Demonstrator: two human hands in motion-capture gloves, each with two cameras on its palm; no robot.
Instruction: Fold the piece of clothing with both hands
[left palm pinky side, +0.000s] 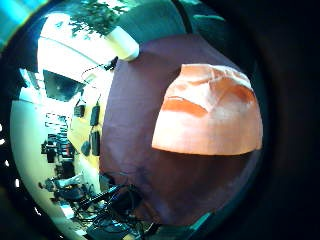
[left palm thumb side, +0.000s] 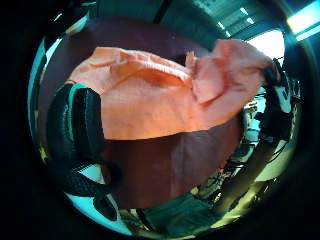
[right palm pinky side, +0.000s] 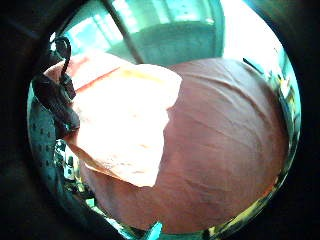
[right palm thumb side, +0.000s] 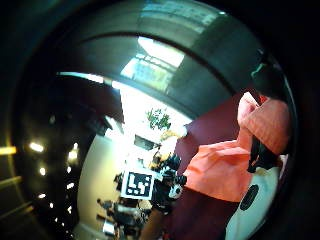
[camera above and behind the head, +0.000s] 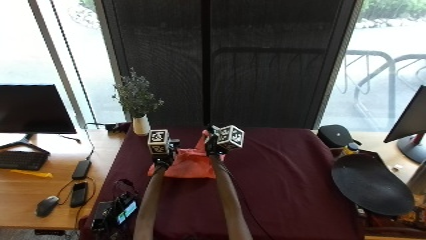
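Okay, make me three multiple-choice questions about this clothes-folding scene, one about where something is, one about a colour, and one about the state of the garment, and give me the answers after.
1. Where does the potted plant stand?
A. at the far left corner of the cloth-covered table
B. on the floor
C. on the garment

2. What colour is the garment?
A. blue
B. orange
C. white

3. What state is the garment in?
A. spread flat, untouched
B. hanging from a hook
C. bunched, one part lifted off the tablecloth

Answers:
1 A, the outside view shows its white pot by the maroon cloth's far left corner.
2 B, it reads orange against the maroon cloth.
3 C, the right hand holds a part raised, and the left hand is at the garment's other edge.
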